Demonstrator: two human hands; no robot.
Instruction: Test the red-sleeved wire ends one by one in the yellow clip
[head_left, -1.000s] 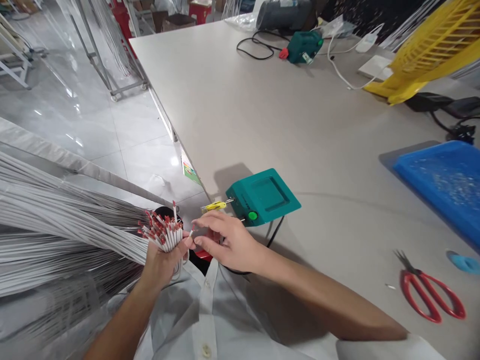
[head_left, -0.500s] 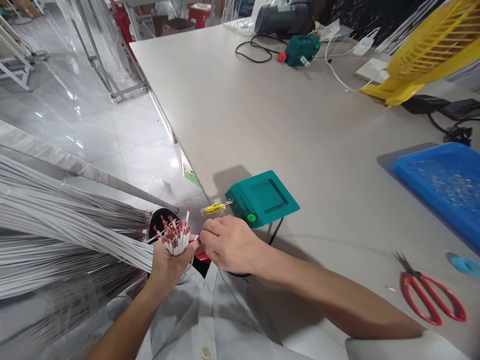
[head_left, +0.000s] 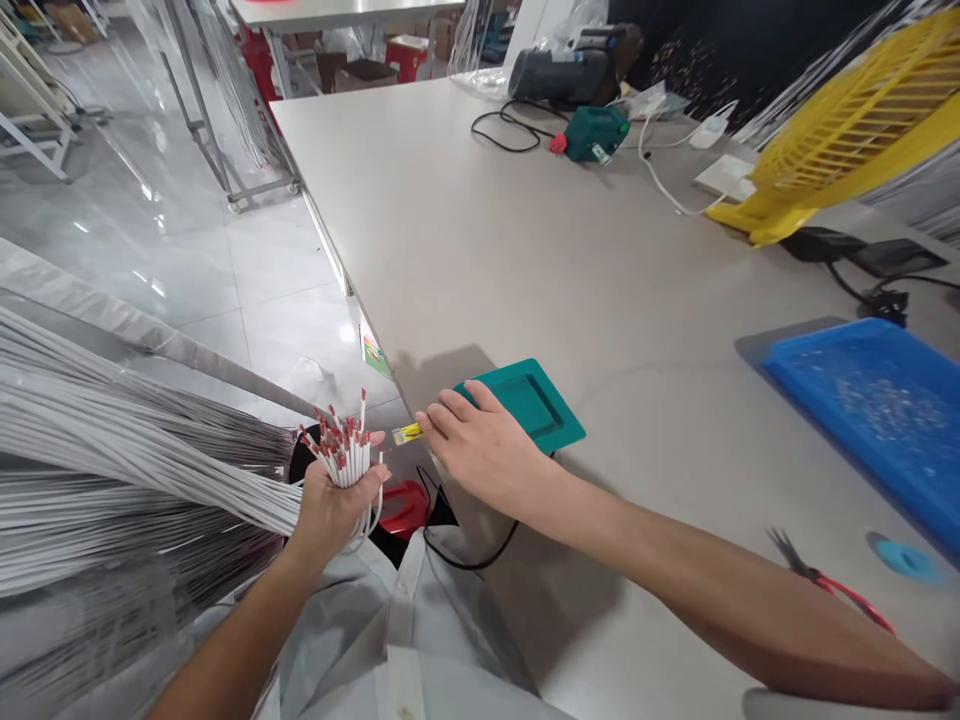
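Low in the view, the left hand is closed around a bundle of white wires, their red tips pointing up above the fist. It is held just off the left edge of the table; more long wires run behind it to the left. One wire stands a little apart, curving up beside the thumb.

The right hand reaches in from the right over the table's edge, palm down, fingers bent and close together. It covers the near side of the flat green device, which sits at the table's left edge. The fingertips meet a yellow piece that points out past that edge toward the wires; whether they pinch it, I cannot tell. The two hands are near each other, with a narrow gap between them.

Beyond the device, a wide stretch of table runs to a green box near the far edge. To the right are a yellow fan and a blue tray. Nearer lie a blue ring and scissors, their red handles partly hidden by the right forearm. A black cable loops below the table's edge, by a red stool.
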